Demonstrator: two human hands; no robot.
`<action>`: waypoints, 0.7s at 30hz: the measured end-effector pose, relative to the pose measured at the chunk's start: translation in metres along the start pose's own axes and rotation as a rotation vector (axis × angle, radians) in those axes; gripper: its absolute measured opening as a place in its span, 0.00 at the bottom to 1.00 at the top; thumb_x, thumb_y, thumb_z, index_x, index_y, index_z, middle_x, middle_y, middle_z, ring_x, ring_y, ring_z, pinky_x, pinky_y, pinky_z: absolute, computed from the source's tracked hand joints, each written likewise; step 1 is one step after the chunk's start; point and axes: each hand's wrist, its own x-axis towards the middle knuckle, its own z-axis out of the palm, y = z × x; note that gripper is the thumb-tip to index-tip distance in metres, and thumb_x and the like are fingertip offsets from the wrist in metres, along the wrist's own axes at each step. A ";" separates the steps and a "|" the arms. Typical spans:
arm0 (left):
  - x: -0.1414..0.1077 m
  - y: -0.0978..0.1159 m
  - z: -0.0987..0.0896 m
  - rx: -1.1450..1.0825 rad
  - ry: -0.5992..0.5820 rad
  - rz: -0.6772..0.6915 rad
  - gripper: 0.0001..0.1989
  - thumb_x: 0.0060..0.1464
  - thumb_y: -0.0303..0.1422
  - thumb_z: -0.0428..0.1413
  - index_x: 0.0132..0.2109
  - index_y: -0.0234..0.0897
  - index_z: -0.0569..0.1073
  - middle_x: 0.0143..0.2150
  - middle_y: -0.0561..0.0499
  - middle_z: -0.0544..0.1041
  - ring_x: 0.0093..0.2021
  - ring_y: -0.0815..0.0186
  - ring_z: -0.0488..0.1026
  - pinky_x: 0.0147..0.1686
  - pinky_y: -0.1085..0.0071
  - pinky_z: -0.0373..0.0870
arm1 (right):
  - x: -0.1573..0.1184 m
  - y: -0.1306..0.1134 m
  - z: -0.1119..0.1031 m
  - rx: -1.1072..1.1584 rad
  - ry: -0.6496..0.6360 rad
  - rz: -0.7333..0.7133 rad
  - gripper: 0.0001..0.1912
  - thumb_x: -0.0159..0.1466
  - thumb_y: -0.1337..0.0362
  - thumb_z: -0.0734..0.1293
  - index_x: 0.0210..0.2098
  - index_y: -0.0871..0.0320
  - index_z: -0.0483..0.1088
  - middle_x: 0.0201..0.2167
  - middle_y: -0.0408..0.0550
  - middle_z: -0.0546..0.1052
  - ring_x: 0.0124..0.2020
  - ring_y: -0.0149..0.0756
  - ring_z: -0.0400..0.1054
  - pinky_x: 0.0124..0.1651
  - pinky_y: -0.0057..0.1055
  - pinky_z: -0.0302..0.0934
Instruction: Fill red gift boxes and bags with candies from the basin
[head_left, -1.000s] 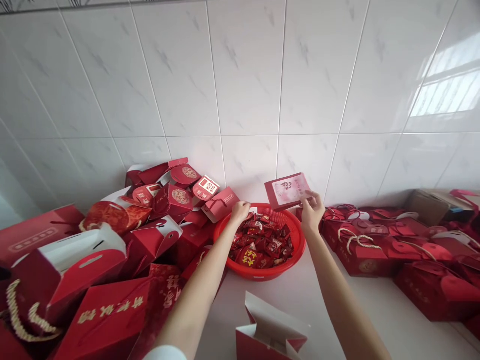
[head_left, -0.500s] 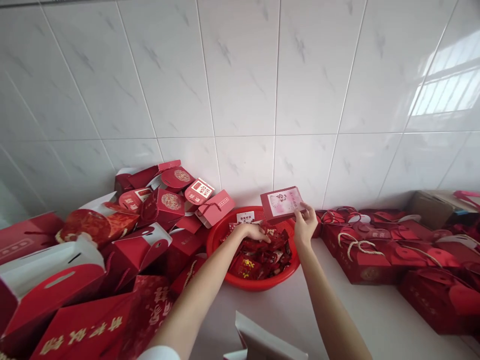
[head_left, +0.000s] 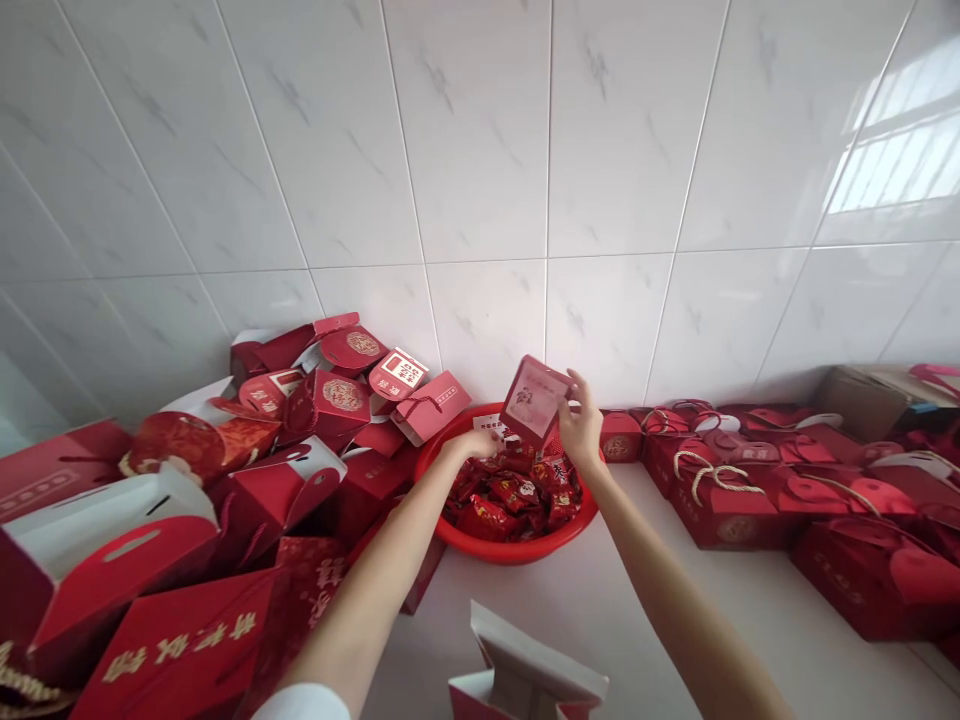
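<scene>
A red plastic basket (head_left: pixel 510 550) stands by the wall with several shiny red wrapped packets (head_left: pixel 517 492) in it. Over its back right part my right hand (head_left: pixel 580 418) pinches a flat red packet with a pale pink picture (head_left: pixel 534 402), held tilted. My left hand (head_left: pixel 480 446) is at the back left of the basket, fingers together beside a white printed card (head_left: pixel 495 425); whatever its fingertips grip is too small to make out. An open box (head_left: pixel 525 680), pale inside, stands at the bottom edge below the basket.
Many red gift boxes, several of them open (head_left: pixel 112 560), are piled at the left. Closed red boxes with rope handles (head_left: pixel 731 505) fill the right side. A brown carton (head_left: pixel 862 400) sits at the back right. White tiles (head_left: pixel 487 180) rise behind.
My left hand has moved up and back from the middle of the packets. My right hand has moved slightly left, and its packet is now turned and tilted more steeply.
</scene>
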 end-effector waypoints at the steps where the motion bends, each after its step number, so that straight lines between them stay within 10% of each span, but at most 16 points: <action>1: -0.003 -0.004 0.005 0.023 -0.051 -0.021 0.08 0.35 0.35 0.68 0.21 0.42 0.75 0.31 0.49 0.83 0.41 0.55 0.78 0.44 0.67 0.70 | 0.006 -0.002 0.007 0.008 -0.065 -0.010 0.26 0.65 0.61 0.58 0.63 0.54 0.63 0.52 0.56 0.76 0.50 0.46 0.71 0.52 0.42 0.65; 10: -0.031 0.006 0.002 0.043 -0.362 -0.041 0.01 0.37 0.32 0.63 0.22 0.41 0.80 0.26 0.51 0.82 0.33 0.58 0.76 0.34 0.69 0.69 | 0.034 0.008 0.060 0.071 -0.303 0.158 0.23 0.62 0.68 0.61 0.57 0.56 0.67 0.48 0.53 0.79 0.51 0.41 0.74 0.53 0.40 0.68; 21: -0.056 0.019 -0.017 -0.251 -0.271 0.118 0.05 0.37 0.25 0.58 0.23 0.38 0.79 0.28 0.52 0.81 0.37 0.61 0.76 0.41 0.70 0.71 | 0.028 0.011 0.028 0.016 -0.310 0.286 0.21 0.58 0.62 0.69 0.52 0.57 0.71 0.52 0.57 0.76 0.48 0.45 0.73 0.54 0.45 0.67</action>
